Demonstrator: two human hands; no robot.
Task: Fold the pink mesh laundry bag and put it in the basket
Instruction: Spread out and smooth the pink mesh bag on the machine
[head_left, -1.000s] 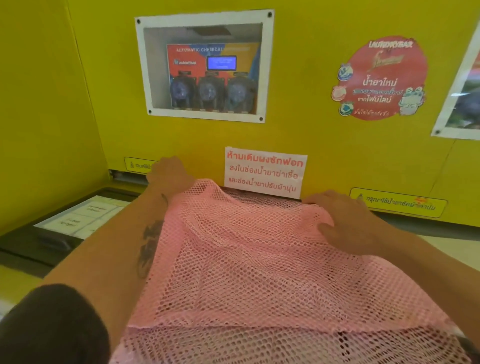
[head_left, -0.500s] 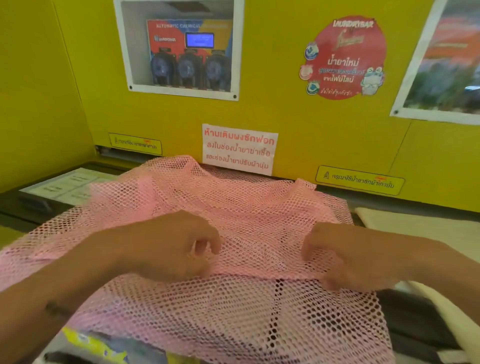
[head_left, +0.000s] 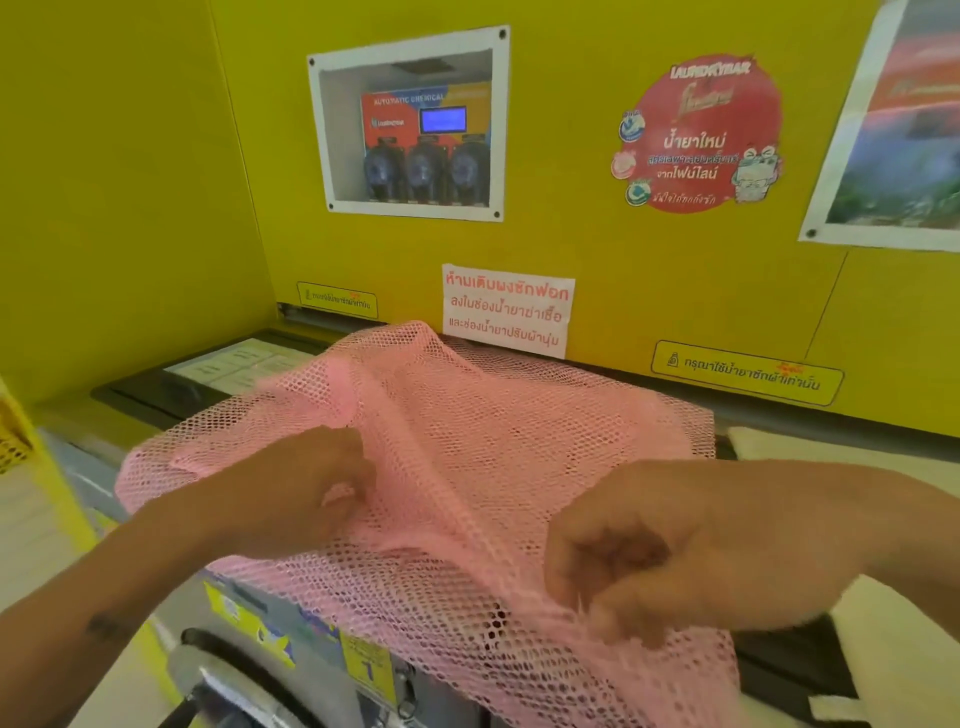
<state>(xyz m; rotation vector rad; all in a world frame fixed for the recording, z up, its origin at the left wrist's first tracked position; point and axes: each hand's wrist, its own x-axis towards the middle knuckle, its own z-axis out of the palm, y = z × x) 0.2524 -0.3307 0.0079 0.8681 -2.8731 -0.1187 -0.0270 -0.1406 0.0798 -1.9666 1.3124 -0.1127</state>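
The pink mesh laundry bag (head_left: 493, 441) lies spread over the top of a washing machine (head_left: 291, 670), its front part hanging down over the machine's front. My left hand (head_left: 296, 488) pinches the mesh at the left of the bag's middle, fingers curled. My right hand (head_left: 639, 561) grips a bunch of mesh near the front right, lifting a ridge of fabric that runs between the two hands. No basket can be made out for certain.
A yellow wall stands close behind with a chemical dispenser window (head_left: 415, 130), a white paper notice (head_left: 506, 309) and a red sticker (head_left: 701, 137). A yellow mesh-like object (head_left: 13, 441) shows at the left edge. A white surface (head_left: 810, 444) lies to the right.
Both hands drew back from the bag's far edge to its middle and front and curled onto the mesh. The fabric between them has risen into a ridge.
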